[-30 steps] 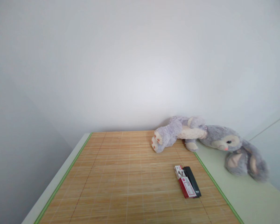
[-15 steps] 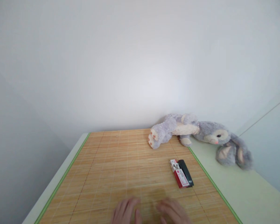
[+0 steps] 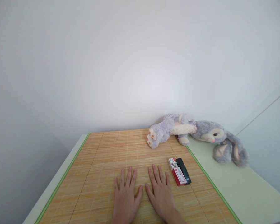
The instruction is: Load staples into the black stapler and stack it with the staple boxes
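My left hand [image 3: 126, 197] lies flat on the bamboo mat [image 3: 102, 168], palm down with its fingers spread. Beside it, my right hand [image 3: 160, 194] also rests flat on the mat, fingers apart. Neither holds anything. Just to the right of my right hand lies a small red and white box [image 3: 179, 176]. A second small white box [image 3: 172, 163] with a picture on it sits behind that one. Alongside both boxes is a black stapler [image 3: 184, 171], lying lengthwise.
A grey plush rabbit [image 3: 184, 128] lies on its side at the back right, against the wall [image 3: 130, 68]. Its head and ears reach past the mat's green edge onto the pale tabletop [image 3: 233, 183].
Both hands have moved forward from the bottom edge and come down flat on the mat, fingers spread. The view has shifted slightly; the boxes, stapler and rabbit have stayed in place.
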### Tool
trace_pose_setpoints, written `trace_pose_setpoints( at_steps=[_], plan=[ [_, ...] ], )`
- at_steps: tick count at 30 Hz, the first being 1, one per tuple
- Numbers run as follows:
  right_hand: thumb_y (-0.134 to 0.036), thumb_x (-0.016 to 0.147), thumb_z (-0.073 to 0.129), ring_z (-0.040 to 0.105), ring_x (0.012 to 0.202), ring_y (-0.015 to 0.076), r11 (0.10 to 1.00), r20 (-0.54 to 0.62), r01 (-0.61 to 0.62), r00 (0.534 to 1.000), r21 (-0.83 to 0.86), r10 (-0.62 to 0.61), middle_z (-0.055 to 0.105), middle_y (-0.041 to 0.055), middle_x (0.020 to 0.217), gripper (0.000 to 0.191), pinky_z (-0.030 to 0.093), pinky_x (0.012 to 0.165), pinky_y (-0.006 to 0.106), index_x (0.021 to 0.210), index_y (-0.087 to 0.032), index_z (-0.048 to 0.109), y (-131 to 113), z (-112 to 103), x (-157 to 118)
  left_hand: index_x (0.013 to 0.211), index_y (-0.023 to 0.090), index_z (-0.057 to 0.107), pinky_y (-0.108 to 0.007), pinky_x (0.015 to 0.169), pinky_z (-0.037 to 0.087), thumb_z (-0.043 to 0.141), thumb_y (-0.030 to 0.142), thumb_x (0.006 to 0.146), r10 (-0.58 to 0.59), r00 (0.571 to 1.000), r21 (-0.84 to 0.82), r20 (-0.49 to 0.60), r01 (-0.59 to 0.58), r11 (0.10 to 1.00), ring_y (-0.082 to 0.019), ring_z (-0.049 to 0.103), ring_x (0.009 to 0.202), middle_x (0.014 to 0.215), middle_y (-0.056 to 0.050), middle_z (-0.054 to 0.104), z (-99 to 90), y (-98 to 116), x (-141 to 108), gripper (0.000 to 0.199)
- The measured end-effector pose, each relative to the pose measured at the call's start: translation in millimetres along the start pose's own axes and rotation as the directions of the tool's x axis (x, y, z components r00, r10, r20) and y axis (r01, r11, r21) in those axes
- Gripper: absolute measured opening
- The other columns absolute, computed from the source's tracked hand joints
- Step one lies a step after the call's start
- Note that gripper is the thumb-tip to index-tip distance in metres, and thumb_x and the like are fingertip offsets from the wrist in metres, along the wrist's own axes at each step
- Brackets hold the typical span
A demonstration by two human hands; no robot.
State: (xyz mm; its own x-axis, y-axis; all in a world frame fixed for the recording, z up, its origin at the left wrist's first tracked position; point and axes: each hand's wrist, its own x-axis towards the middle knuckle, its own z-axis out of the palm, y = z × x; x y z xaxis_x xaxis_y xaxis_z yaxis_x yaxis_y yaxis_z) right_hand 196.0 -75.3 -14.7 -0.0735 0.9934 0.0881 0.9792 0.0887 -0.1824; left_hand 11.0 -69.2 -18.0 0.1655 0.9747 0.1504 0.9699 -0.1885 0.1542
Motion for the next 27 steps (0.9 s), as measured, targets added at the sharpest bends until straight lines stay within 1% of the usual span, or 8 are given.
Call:
trace_pose_setpoints(
  at_steps=[7, 12, 16, 22, 27],
  plan=[
    [-0.051, 0.106, 0.034, 0.006, 0.159, 0.0306, 1.0, 0.024, 0.016, 1.0, 0.013, -0.016, 0.008, -0.0007, 0.171, 0.066, 0.005, 0.125, 0.061, 0.164, -0.034, 0.008, -1.5, -4.1, 1.9, 0.162, 0.035, 0.017, -0.066, 0.126, 0.002, 0.04, 0.049, 0.099, 0.004, 1.0, -0.007, 0.015, -0.004, 1.0, -0.034, 0.006, 0.16, 0.172, 0.004, 0.014, -3.7, 0.6, 1.9, 0.068],
    [-0.054, 0.105, 0.033, 0.004, 0.159, 0.0316, 1.0, 0.021, -0.001, 1.0, 0.025, 0.0, 0.007, -0.0033, 0.171, 0.066, 0.006, 0.126, 0.061, 0.164, -0.035, 0.009, -1.8, -5.2, 2.0, 0.162, 0.036, 0.018, -0.066, 0.126, 0.001, 0.039, 0.05, 0.099, -0.003, 1.0, -0.008, 0.019, 0.004, 1.0, -0.034, 0.004, 0.16, 0.172, 0.005, 0.014, -2.5, 0.2, 1.4, 0.067],
    [-0.052, 0.105, 0.035, 0.004, 0.159, 0.0321, 1.0, 0.027, 0.001, 1.0, 0.032, -0.002, 0.006, -0.0045, 0.171, 0.067, 0.006, 0.125, 0.062, 0.164, -0.036, 0.008, -1.5, -3.7, 2.4, 0.162, 0.037, 0.019, -0.066, 0.125, 0.0, 0.039, 0.05, 0.099, -0.01, 1.0, -0.005, 0.014, 0.01, 1.0, -0.033, 0.005, 0.16, 0.172, 0.005, 0.014, 0.0, 0.7, 2.3, 0.067],
    [-0.053, 0.105, 0.035, 0.002, 0.159, 0.0327, 0.999, 0.017, -0.009, 1.0, 0.036, 0.008, 0.005, -0.0063, 0.171, 0.067, 0.01, 0.125, 0.063, 0.164, -0.037, 0.008, -0.1, -4.5, 2.4, 0.162, 0.038, 0.02, -0.066, 0.125, 0.002, 0.04, 0.05, 0.099, -0.037, 0.999, -0.017, 0.012, 0.037, 0.999, -0.033, 0.008, 0.16, 0.171, 0.004, 0.017, 1.7, 1.1, 2.9, 0.066],
    [-0.053, 0.106, 0.034, 0.004, 0.159, 0.0327, 0.999, 0.017, -0.008, 1.0, 0.04, 0.007, 0.006, -0.0066, 0.171, 0.065, 0.012, 0.125, 0.063, 0.164, -0.038, 0.008, 0.3, -4.4, 2.7, 0.162, 0.038, 0.02, -0.065, 0.126, 0.003, 0.039, 0.052, 0.099, -0.042, 0.999, -0.027, 0.025, 0.043, 0.999, -0.032, 0.008, 0.16, 0.171, 0.005, 0.018, 1.1, 0.0, 4.2, 0.067]
  ],
)
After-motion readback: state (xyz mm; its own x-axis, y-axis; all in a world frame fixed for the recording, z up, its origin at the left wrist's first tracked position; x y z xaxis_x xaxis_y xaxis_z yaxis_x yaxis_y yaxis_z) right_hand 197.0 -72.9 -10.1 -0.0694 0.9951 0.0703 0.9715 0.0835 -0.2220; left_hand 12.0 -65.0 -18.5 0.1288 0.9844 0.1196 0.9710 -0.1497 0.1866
